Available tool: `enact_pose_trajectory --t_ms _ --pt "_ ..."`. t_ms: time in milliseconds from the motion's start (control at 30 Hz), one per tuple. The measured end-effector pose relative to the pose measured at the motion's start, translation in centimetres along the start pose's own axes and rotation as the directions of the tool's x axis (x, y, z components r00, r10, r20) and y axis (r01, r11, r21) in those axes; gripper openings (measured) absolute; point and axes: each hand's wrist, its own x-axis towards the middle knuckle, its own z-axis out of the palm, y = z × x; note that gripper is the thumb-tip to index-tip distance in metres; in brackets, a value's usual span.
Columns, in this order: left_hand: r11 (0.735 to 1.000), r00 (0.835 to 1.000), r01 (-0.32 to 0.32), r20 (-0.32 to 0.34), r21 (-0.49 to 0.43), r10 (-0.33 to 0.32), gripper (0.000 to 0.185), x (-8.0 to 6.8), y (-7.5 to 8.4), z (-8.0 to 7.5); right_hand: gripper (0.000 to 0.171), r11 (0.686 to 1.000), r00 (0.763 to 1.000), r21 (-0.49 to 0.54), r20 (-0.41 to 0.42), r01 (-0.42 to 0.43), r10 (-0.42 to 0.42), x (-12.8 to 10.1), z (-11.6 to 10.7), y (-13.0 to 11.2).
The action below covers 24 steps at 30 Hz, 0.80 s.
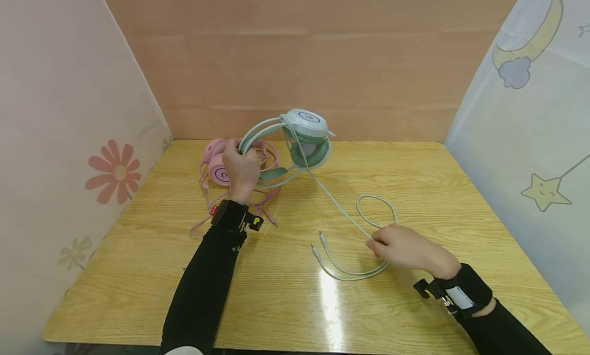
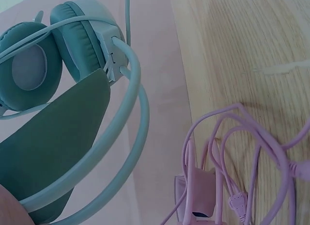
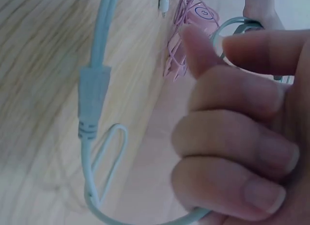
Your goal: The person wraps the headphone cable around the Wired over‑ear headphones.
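Head view shows the left hand (image 1: 240,169) curled round the double hoop headband of a mint-green and white plastic over-ear headset (image 1: 295,142), holding it lifted above the yellowish wood-grain table (image 1: 461,201), with its round white ear cup out beyond the fingers, farther from the person. Just behind and beneath that hand lies a pink plastic headset (image 1: 217,163), its thin pink cord (image 1: 205,219) trailing in loose loops past the left wrist. From the raised headset a pale mint rubber cable (image 1: 341,209) runs down across the table to the right hand (image 1: 405,250), which pinches it between thumb and fingertips; a loop of the cable lies just beyond that hand, and two small jack plugs (image 1: 318,245) rest on the wood to its left, between the two hands. Left wrist view shows the green padded ear cushions and the fabric inner band close up, with the pink cord tangled beside them. Right wrist view shows the curled fingers (image 3: 232,137) and the cable's splitter joint (image 3: 93,101) beside them
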Motion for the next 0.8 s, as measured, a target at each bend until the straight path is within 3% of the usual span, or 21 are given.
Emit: enact_pose_trajectory --t_ms 200,400,533,800 --pt "0.999 0.999 -0.032 0.012 0.025 0.032 0.006 -0.1 0.1 0.2 0.040 0.982 0.988 -0.153 -0.089 0.109 -0.123 -0.4 -0.4 -1.1" --pt "0.999 0.999 -0.031 0.034 0.016 0.030 0.005 -0.1 -0.1 0.2 0.040 0.954 0.962 -0.218 -0.132 0.206 -0.238 -0.5 -1.0 -1.8" --pt "0.999 0.998 -0.044 0.050 0.024 0.043 0.005 0.0 -0.1 0.2 0.040 0.928 0.931 -0.262 -0.182 0.265 -0.317 -0.2 -1.8 -2.3" --pt "0.993 0.994 -0.092 0.075 0.081 0.086 0.006 -0.4 -0.1 0.4 0.040 0.866 0.837 -0.352 -0.293 0.355 -0.463 0.4 -4.1 -3.6"
